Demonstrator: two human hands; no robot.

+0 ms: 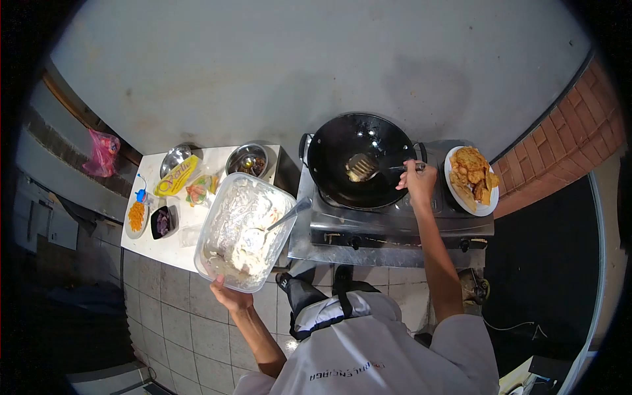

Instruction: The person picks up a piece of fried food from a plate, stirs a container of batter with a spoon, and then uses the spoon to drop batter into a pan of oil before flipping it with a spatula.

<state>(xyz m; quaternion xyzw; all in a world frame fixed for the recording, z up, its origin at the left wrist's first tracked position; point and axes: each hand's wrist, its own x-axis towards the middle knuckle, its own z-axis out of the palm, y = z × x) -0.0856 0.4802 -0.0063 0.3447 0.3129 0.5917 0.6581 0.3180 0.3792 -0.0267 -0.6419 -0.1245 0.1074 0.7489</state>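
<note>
My right hand [419,182] is closed around the handle of a slotted spatula [361,166]. Its slotted head rests low inside a black wok [329,141] on the stove, over a small pale piece of food or batter I cannot make out clearly. My left hand [232,297] grips the near corner of a clear plastic tub [220,217], tilted in front of the side table. White batter [252,247] coats the tub's bottom and walls, and a metal spoon [289,214] leans in it with its handle over the right rim.
A white plate [486,209] of fried food stands on the stove [395,230], right of the wok. On the white table [168,247] are metal bowls [247,160], a yellow packet [178,176], a black dish [162,222] and a plate of orange bits [136,219].
</note>
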